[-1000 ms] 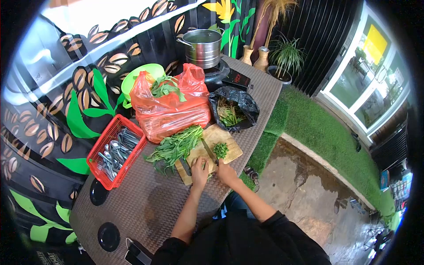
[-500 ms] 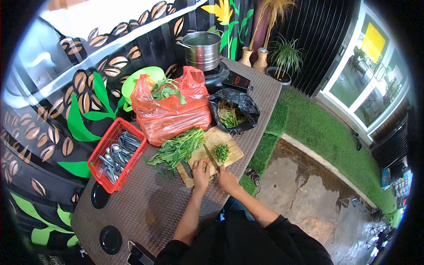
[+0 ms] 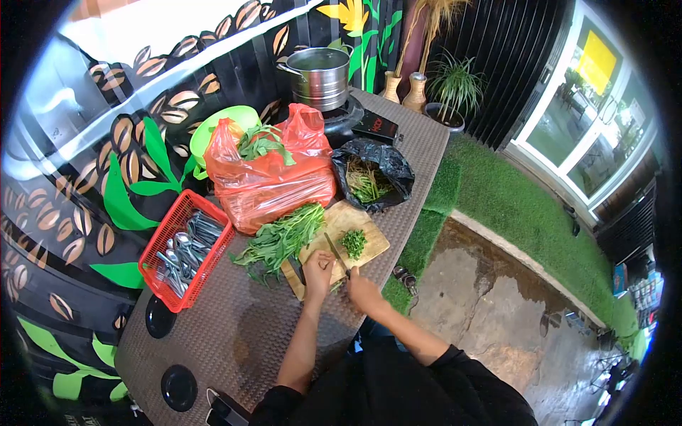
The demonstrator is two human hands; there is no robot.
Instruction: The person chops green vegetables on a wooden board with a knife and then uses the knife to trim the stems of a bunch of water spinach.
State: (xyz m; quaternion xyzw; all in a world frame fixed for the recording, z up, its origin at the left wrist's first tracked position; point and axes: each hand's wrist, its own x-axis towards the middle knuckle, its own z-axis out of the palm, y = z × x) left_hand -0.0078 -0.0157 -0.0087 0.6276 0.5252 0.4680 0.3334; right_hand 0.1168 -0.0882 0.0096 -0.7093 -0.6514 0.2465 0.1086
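My right hand (image 3: 364, 293) is wrapped round the handle of a knife (image 3: 334, 247), whose blade points away from me over the wooden cutting board (image 3: 373, 231). Just left of the blade, my left hand (image 3: 317, 274) rests on the board with fingers curled in; whatever they may pinch is hidden. A small heap of chopped greens (image 3: 354, 243) lies right of the blade. Long leafy greens (image 3: 280, 240) spread over the board's left side and onto the table. Few green bits show between my hands.
Behind the board stand a red plastic bag (image 3: 273, 188) and a black bag of stems (image 3: 369, 183). A steel pot (image 3: 320, 82) sits on a stove at the back. Leftward are a red basket of cutlery (image 3: 186, 248) and two black saucers (image 3: 177, 388). The table edge (image 3: 419, 192) is on the right.
The view has shifted slightly. The knife remains in my right hand and my left hand stays curled beside the blade, its fingers slightly repositioned. The chopped heap looks the same.
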